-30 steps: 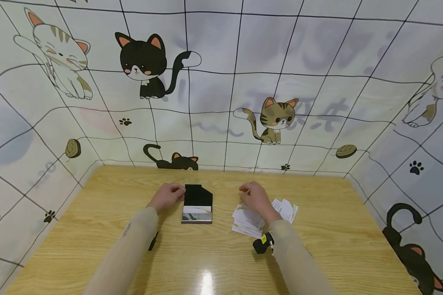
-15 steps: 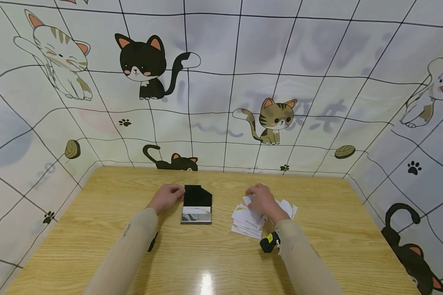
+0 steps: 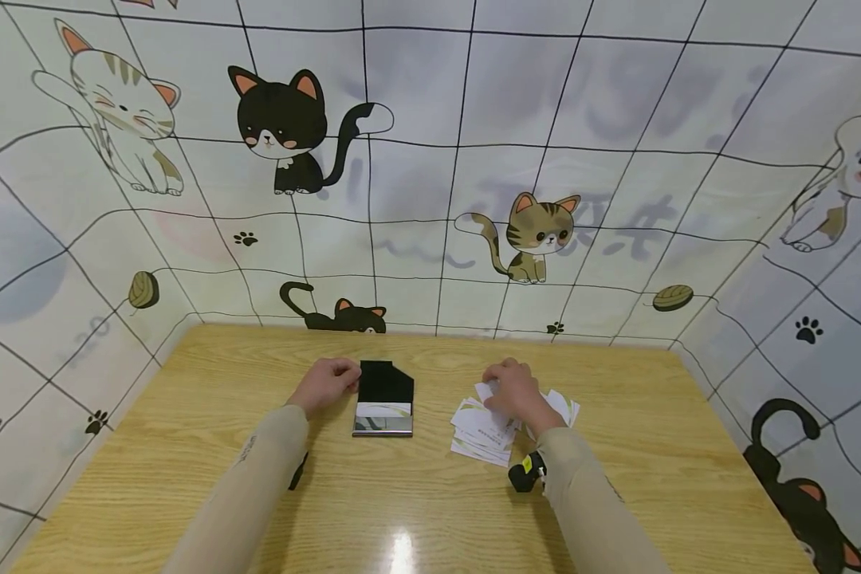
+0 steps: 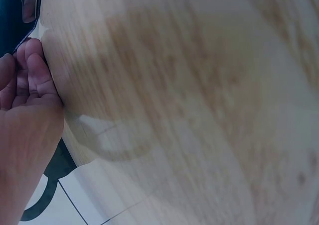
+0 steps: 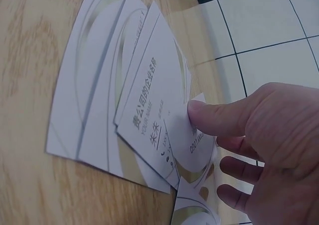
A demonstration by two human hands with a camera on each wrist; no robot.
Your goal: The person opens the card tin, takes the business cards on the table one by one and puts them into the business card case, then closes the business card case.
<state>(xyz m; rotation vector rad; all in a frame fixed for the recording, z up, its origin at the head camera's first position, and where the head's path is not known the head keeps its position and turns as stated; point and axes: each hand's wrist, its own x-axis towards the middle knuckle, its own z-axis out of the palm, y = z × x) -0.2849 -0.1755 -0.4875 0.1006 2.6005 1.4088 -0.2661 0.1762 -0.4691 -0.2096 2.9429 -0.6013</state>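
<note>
An open business card case with a black lid (image 3: 386, 383) and a shiny metal front (image 3: 383, 426) lies on the table, several white cards (image 3: 383, 409) showing inside. My left hand (image 3: 325, 384) pinches the left edge of the lid between thumb and fingertips. To the right is a fanned pile of white business cards (image 3: 479, 434), printed with text and gold-green curves. Over its far right part, my right hand (image 3: 514, 391) pinches one business card (image 5: 187, 150), thumb on its face and fingers behind it. The hand hides part of the pile in the head view.
More white cards (image 3: 563, 405) lie fanned to the right of my right hand. The wooden table (image 3: 402, 502) meets a wall covering (image 3: 416, 175) printed with cats and grid lines at its far edge. A black wrist camera (image 3: 525, 472) sits under my right wrist.
My right hand has come from above the pile's far left edge, moving right and onto the cards, and now pinches one. The left hand and the case stay in place.
</note>
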